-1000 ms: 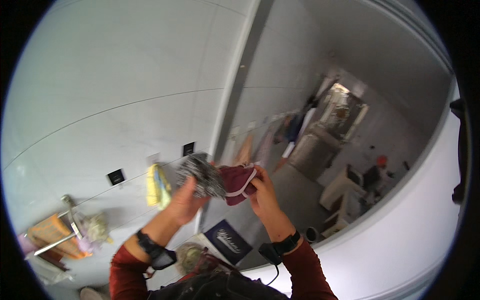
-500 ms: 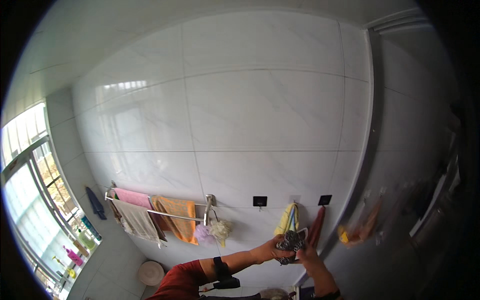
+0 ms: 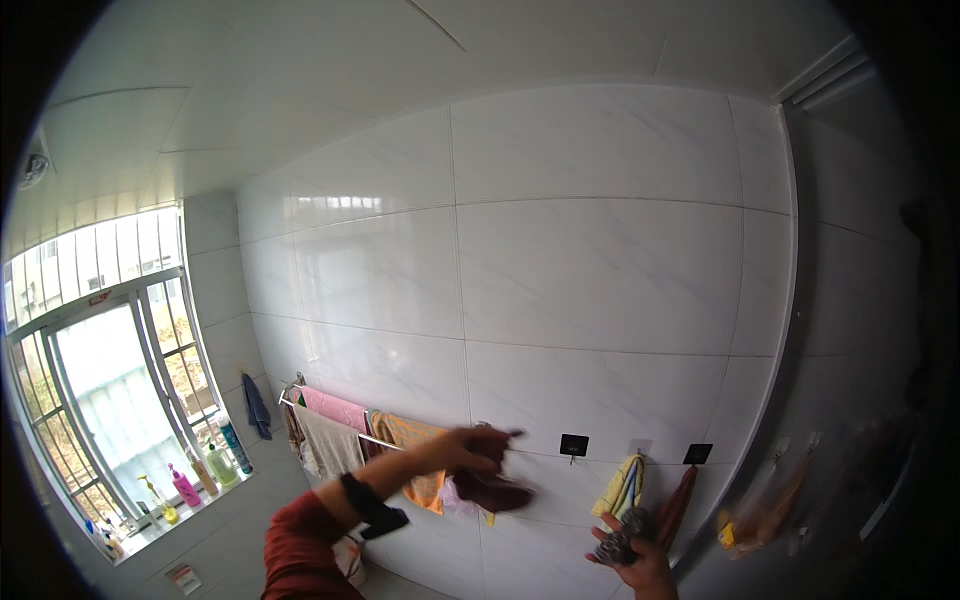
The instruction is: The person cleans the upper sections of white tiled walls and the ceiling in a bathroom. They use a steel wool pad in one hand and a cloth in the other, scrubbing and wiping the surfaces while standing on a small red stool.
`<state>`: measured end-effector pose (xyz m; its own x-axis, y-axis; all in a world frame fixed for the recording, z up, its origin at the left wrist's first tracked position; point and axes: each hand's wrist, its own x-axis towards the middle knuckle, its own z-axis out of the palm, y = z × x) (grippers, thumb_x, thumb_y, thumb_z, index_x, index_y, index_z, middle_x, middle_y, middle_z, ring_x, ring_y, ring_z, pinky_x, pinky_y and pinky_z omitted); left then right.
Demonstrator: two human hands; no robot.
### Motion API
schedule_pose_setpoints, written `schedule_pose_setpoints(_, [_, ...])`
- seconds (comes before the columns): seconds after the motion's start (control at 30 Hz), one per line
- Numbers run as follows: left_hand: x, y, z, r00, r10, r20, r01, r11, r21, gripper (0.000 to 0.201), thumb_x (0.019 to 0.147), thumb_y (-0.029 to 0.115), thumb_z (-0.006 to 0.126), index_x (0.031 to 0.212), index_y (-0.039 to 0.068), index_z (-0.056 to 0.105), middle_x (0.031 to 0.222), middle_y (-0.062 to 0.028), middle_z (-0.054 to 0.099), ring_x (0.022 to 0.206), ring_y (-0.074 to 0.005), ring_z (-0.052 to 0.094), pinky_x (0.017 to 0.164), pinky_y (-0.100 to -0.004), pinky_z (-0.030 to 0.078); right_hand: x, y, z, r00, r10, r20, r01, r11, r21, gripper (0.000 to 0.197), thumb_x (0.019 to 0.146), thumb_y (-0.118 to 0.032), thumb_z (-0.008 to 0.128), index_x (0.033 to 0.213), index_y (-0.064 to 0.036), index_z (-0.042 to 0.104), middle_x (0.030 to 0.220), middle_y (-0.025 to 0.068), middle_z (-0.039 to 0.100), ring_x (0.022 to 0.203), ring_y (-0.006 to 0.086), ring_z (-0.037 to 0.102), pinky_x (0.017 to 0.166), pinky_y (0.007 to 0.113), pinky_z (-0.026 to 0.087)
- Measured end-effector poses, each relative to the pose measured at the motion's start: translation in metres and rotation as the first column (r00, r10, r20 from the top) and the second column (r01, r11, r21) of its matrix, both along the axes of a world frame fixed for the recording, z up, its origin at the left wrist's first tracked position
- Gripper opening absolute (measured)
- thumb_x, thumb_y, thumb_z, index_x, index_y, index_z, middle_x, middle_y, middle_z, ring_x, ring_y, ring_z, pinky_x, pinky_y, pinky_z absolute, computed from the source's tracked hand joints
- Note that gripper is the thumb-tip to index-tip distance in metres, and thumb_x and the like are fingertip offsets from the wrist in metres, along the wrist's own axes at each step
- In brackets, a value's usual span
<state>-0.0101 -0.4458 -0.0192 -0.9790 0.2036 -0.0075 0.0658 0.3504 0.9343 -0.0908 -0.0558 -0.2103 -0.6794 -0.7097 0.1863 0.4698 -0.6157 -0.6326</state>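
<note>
My left hand (image 3: 478, 450) is raised in front of the towel rail, its fingers closed on a dark maroon cloth (image 3: 495, 492) that hangs below it. The cloth is blurred, so its exact kind is unclear. Lower right, my right hand (image 3: 645, 568) holds a bunched, speckled black-and-grey bundle (image 3: 628, 535), some fingers spread around it. That hand is just below a yellow towel (image 3: 620, 487) and beside a dark red cloth (image 3: 680, 505), both hanging on the wall. A black strap (image 3: 370, 507) goes round my left forearm.
Towels, including an orange one (image 3: 395, 430) and a pink one (image 3: 335, 408), hang on a metal rail (image 3: 380, 442). Black wall hooks (image 3: 574, 445) are fixed to the tiles. On the left, several bottles (image 3: 185, 488) stand on the window sill (image 3: 190, 512). A dark doorway borders the right.
My hands were together at the speckled bundle; now they are apart. The left has moved up and left with a maroon cloth, while the right keeps the bundle. The view has turned left and upward.
</note>
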Motion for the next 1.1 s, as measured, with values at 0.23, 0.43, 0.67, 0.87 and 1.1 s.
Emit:
schedule_pose_setpoints(0.23, [0.096,-0.116,0.154,0.515,0.596,-0.616,-0.597,0.765,0.242,0.100,0.068,-0.008,0.073,0.150,0.007,0.018,0.116,-0.0141,0.060,0.103,-0.0260,0.063,0.087,-0.0403,0.055,-0.012,0.120,-0.087,0.938,-0.329,-0.109,0.347,0.898,0.270,0.047,0.087,-0.009,0.065,0.132,-0.0146,0.051,0.108,0.0093,0.063,0.093,0.0248,0.063,0.061,0.034,0.049])
schedule_pose_setpoints(0.43, [0.164,-0.172,0.284,-0.064,0.641,-0.765,-0.550,0.617,0.563,0.051,0.077,-0.006,0.057,0.127,0.001,0.048,0.111,-0.0131,0.062,0.095,-0.0267,0.066,0.082,-0.0383,0.058,0.014,0.183,-0.111,0.900,-0.436,-0.021,0.421,0.855,0.301,0.034,0.089,-0.006,0.061,0.121,-0.0172,0.056,0.088,0.0041,0.061,0.062,0.0123,0.054,0.044,0.025,0.036])
schedule_pose_setpoints(0.67, [0.258,-0.144,0.433,-0.592,0.453,-0.667,-0.129,0.764,0.633,0.026,0.088,0.000,0.055,0.114,0.003,0.051,0.099,-0.0133,0.063,0.073,-0.0196,0.061,0.065,-0.0326,0.055,0.014,0.153,-0.089,0.783,-0.622,-0.011,0.571,0.710,0.412,0.036,0.089,-0.003,0.060,0.122,-0.0155,0.053,0.088,0.0020,0.059,0.063,0.0122,0.053,0.047,0.026,0.040])
schedule_pose_setpoints(0.87, [0.257,-0.112,0.502,-0.671,0.461,-0.581,-0.114,0.710,0.695,0.034,0.085,0.009,0.063,0.117,0.004,0.054,0.105,-0.0131,0.063,0.088,-0.0206,0.062,0.075,-0.0344,0.056,0.009,0.104,-0.051,0.889,-0.454,0.061,0.442,0.885,0.149,0.032,0.091,-0.003,0.060,0.121,-0.0122,0.052,0.093,0.0047,0.056,0.083,0.0180,0.053,0.066,0.032,0.045])
schedule_pose_setpoints(1.1, [0.104,0.040,0.461,-0.457,-0.789,-0.410,-0.252,-0.327,0.911,0.051,0.077,0.024,0.076,0.121,0.007,0.057,0.115,-0.0160,0.061,0.108,-0.0225,0.058,0.087,-0.0364,0.051,-0.004,0.019,0.026,0.882,-0.349,-0.317,0.432,0.868,0.244,0.060,0.083,0.001,0.061,0.138,-0.0122,0.044,0.100,0.0064,0.065,0.059,0.0129,0.055,0.046,0.025,0.043])
